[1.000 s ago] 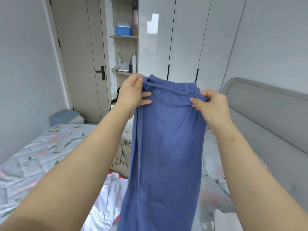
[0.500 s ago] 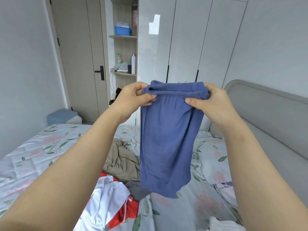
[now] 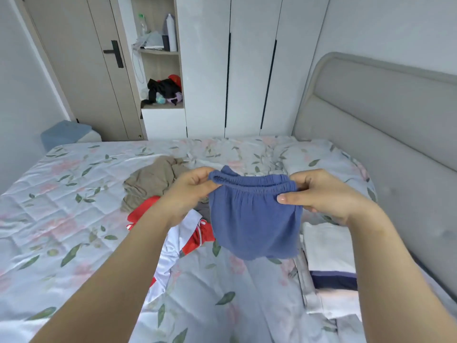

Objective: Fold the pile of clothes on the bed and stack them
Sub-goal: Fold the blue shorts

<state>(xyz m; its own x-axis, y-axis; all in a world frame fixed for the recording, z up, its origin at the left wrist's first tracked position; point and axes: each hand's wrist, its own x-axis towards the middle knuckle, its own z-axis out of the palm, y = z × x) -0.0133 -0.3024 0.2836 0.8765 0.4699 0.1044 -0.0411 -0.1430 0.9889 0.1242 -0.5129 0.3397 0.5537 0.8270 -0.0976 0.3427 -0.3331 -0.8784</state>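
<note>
- Head view: a blue, crinkled cotton garment with an elastic waistband (image 3: 252, 219) is held up in front of the person, over the middle of the bed with a floral quilted sheet (image 3: 61, 194). It hangs doubled up and short, waistband uppermost. Whether its lower edge touches the sheet cannot be told.
- The left hand (image 3: 190, 191) pinches the left end of the waistband, thumb in front and fingers curled behind the cloth.
- The right hand (image 3: 321, 194) grips the right end, thumb pressed across the front and fingers wrapped behind.
- Behind the left hand lies a crumpled beige garment (image 3: 148, 181). Just in front of it is a red-and-white shiny jersey (image 3: 178, 233), which runs under the left forearm.
- To the right, below the right wrist, sits a folded white cloth (image 3: 326, 246) on a stack that shows a dark navy band (image 3: 333, 280), near the grey padded headboard (image 3: 383, 120).
- Past the bed stand a white glossy wardrobe (image 3: 247, 70), an open shelf niche with bottles and dark clutter (image 3: 160, 53), and a beige door with a black handle (image 3: 81, 70).
</note>
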